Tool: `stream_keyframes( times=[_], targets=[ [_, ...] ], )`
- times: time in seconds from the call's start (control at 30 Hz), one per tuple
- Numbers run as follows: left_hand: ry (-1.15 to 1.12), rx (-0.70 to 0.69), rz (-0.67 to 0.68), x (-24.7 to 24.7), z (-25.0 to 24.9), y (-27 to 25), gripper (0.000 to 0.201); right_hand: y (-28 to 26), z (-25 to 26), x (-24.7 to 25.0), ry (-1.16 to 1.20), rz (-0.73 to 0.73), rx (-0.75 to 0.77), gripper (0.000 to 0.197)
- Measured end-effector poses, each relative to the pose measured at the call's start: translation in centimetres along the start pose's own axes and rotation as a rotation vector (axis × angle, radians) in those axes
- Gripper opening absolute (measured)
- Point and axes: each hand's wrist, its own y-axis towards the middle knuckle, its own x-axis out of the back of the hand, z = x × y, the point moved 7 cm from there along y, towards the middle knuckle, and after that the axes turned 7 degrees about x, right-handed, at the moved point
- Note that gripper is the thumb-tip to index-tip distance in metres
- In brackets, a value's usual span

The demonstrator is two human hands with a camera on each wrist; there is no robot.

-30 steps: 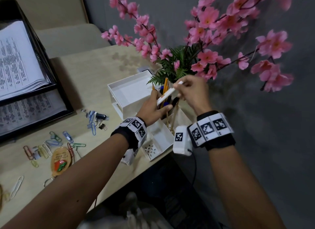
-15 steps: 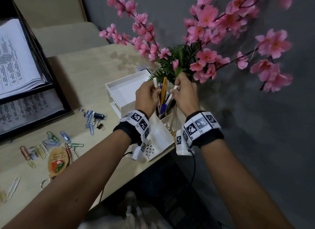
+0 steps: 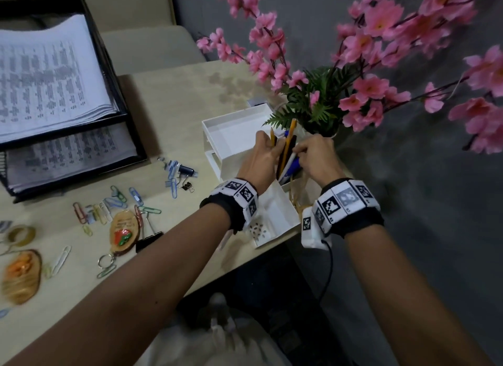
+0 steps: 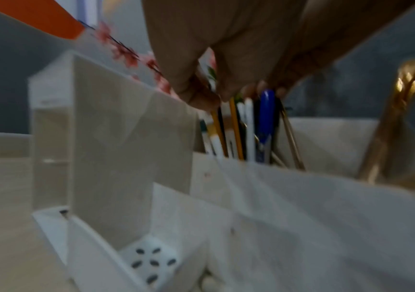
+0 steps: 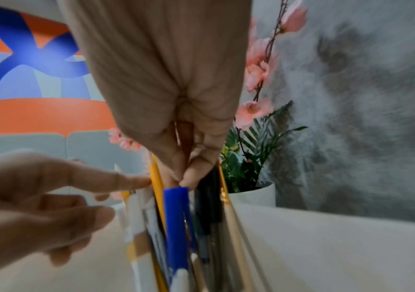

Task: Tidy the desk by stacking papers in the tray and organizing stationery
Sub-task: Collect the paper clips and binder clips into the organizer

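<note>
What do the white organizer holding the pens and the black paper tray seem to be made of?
White organizer: probably plastic; thin, smooth, matte walls, moulded holes in one compartment's floor. Black paper tray: thin dark frame with a slight sheen, metal or hard plastic; the picture leaves that open.

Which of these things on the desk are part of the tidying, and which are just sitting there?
Part of the job:
- pens and pencils
- white organizer
- paper clips
- paper tray
- left hand
- right hand

Just there:
- pink flowers
- wooden keychain

White organizer (image 3: 275, 210), yellow pencils (image 3: 289, 136), blue pen (image 5: 176, 217), pink blossoms (image 3: 367, 87), seemingly multicoloured paperclips (image 3: 109, 205).
</note>
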Motion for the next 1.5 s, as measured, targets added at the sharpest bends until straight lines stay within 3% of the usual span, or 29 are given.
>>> stream_keyframes(
  times=[0.07,0.17,0.23,0.33,0.47,0.57,0.63,0.73,0.83,0.9,1.03,1.1,1.17,1.27,1.33,1.43,1.5],
  targets=[
    [-0.070,0.048,-0.020,1.8,1.5,-0.4,0.046,0.1,0.8,1.0,0.060,-0.107,-0.041,0.027],
    [-0.275,0.226,-0.204,6.2,6.2,-2.5,0.031,-0.1,4.8,1.7,0.106,-0.311,0.069,0.028],
    [-0.292,0.403,-0.250,8.6,10.7,-4.8,0.029,-0.1,8.5,0.0,0.184,-0.303,0.172,0.026],
    [-0.219,0.719,-0.203,10.4,18.1,-9.7,0.027,-0.8,14.2,-5.6,0.242,-0.082,0.318,0.022],
    [0.034,1.025,0.036,10.2,24.9,-17.0,0.030,-3.8,18.4,-15.9,0.175,0.359,0.411,0.022],
    [0.046,1.096,0.175,8.5,26.6,-20.5,0.070,-5.9,19.1,-21.8,0.101,0.566,0.404,0.028],
    [0.045,1.086,0.210,7.5,26.7,-21.3,0.085,-6.8,19.2,-24.0,0.052,0.635,0.374,0.034],
    [0.052,1.001,0.234,7.0,26.5,-20.6,0.067,-7.2,19.3,-25.6,0.080,0.654,0.300,0.037],
    [-0.039,0.954,0.255,7.0,26.2,-19.9,0.046,-6.9,19.4,-26.2,0.040,0.628,0.286,0.045],
    [-0.111,0.914,0.181,7.5,25.8,-19.6,0.037,-6.5,19.4,-26.2,0.090,0.593,0.272,0.049],
    [-0.261,0.859,0.023,9.4,26.3,-20.2,0.020,-6.2,19.7,-25.1,0.408,0.530,0.153,0.016],
    [-0.310,0.882,-0.077,11.1,27.6,-21.4,0.029,-5.8,20.6,-23.8,0.532,0.510,0.143,0.021],
    [-0.165,1.019,-0.158,13.0,29.8,-23.4,0.048,-5.0,21.7,-22.0,0.566,0.473,0.213,0.010],
    [0.083,1.355,-0.050,14.5,32.1,-27.5,0.081,-3.8,22.3,-19.4,0.687,0.409,0.220,0.015],
    [0.179,1.406,0.075,14.1,32.2,-28.4,0.083,-2.6,22.2,-16.6,0.772,0.288,0.254,0.026],
    [0.157,1.411,0.053,13.5,31.9,-28.2,0.076,0.0,20.2,-11.0,0.788,-0.003,0.259,0.026],
    [0.097,1.408,0.040,13.0,31.9,-27.8,0.079,1.7,17.8,-7.0,0.664,-0.212,0.242,0.014]
  ],
)
